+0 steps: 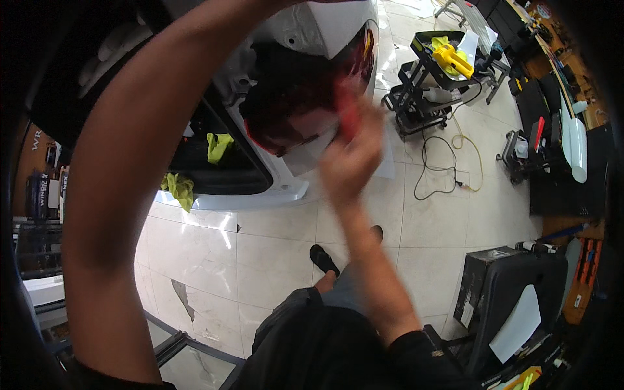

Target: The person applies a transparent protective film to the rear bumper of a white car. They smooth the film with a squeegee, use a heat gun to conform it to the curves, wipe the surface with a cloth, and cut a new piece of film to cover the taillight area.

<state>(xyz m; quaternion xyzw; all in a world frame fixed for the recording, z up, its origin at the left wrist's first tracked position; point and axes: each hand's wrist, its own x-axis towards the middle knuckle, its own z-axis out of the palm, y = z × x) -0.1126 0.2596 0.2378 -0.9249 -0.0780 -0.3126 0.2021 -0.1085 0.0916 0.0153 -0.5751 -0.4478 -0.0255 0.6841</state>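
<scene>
Head-worn fisheye, facing down, near the right hand [354, 156]

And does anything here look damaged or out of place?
Yes: a jagged grey patch on the pale floor, lower left; its ragged outline ignores the tile lines. Whether it's damage or a scrap, I can't tell. A dark cord also lies in untidy loops near the cart.

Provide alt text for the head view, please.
A blurred right hand holds a red object by the dark-red tail light of a white car; the left arm extends beyond frame. A black wheeled cart stands at right.
</scene>
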